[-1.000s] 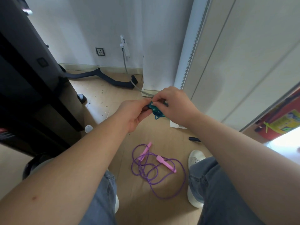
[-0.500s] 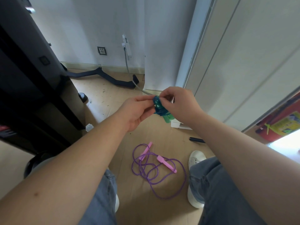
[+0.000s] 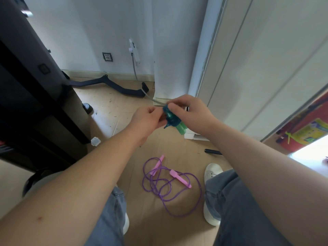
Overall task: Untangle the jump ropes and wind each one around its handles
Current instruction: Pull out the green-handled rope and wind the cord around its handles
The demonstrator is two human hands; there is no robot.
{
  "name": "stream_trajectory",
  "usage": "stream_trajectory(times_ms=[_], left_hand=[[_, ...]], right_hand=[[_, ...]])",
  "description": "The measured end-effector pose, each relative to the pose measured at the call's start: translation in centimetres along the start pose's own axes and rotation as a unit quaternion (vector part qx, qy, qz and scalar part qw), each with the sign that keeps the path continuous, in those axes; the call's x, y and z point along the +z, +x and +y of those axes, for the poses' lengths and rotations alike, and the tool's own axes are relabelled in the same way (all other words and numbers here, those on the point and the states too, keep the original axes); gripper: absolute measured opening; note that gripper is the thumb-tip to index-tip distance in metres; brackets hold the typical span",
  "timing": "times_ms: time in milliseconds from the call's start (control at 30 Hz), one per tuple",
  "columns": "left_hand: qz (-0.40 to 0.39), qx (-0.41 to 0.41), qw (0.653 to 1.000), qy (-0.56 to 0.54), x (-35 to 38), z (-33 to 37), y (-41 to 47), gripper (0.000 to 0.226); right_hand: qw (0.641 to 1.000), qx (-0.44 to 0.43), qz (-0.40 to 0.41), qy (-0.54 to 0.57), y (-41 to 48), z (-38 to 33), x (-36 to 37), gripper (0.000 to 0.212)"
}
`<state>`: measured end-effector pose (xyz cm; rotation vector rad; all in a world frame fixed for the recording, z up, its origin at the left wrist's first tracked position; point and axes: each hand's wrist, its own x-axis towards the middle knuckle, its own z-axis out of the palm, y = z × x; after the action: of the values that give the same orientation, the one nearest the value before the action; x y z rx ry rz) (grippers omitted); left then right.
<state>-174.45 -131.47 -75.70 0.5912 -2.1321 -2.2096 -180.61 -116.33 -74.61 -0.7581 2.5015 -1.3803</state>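
head view, facing down, hands (image 3: 170, 116) near

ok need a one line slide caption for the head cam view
Both hands, left and right, hold the wound teal jump rope while the purple jump rope lies loose on the floor.

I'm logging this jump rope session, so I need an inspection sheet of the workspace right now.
Surface: wood floor, small dark specks near the wall.
Job's things: teal jump rope wound around its green handles, held up between both hands; purple jump rope with pink handles lies loose and looped on the floor.
Clutter: small clear box, black stick.
Grippers: left hand and right hand both closed on the teal jump rope.
Cables: grey cable runs down from a wall plug.
Surroundings: black furniture, white wall, white shoe.
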Motion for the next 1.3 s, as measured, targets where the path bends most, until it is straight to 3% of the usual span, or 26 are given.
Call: stream_trajectory(times_ms=[100, 200, 300, 567, 633, 767, 833, 1067, 1300], left_hand=[[-0.008, -0.007, 1.000, 0.006, 0.4, 0.1, -0.1, 0.026], [-0.038, -0.011, 0.999, -0.009, 0.1, 0.2, -0.3, 0.025], [-0.020, -0.019, 0.999, -0.023, -0.3, 0.4, 0.0, 0.027], [0.070, -0.036, 0.997, 0.021, 0.0, -0.1, 0.5, 0.029], [0.048, -0.038, 0.997, 0.042, 0.0, -0.2, 0.5, 0.028], [-0.080, -0.053, 0.995, 0.039, -1.1, 0.1, 0.7, 0.016], [-0.094, -0.067, 0.992, 0.049, -1.5, 0.1, 0.7, 0.007], [0.069, -0.016, 0.990, 0.121, -1.5, -0.6, 0.7, 0.014], [0.170, -0.060, 0.983, 0.039, -2.9, -0.5, 1.8, 0.017]], right_hand=[[0.998, -0.008, -0.062, -0.005, -0.2, 0.0, 1.0, 0.042], [0.998, -0.017, -0.066, 0.016, -0.2, -0.2, 0.9, 0.028], [0.999, -0.010, -0.036, 0.030, 0.2, -0.3, 0.2, 0.016], [0.990, 0.028, -0.133, 0.022, 0.2, -1.0, 2.2, 0.015], [0.990, 0.037, -0.137, 0.015, 0.3, -0.9, 2.2, 0.016], [0.989, 0.061, -0.131, 0.034, 0.1, -0.6, 1.4, 0.016], [0.989, 0.062, -0.128, 0.043, 0.0, -0.5, 1.2, 0.018], [0.973, 0.091, -0.194, 0.091, -1.2, -1.1, 1.7, 0.029], [0.975, 0.040, -0.203, 0.074, -1.9, -2.1, 1.3, 0.029]])
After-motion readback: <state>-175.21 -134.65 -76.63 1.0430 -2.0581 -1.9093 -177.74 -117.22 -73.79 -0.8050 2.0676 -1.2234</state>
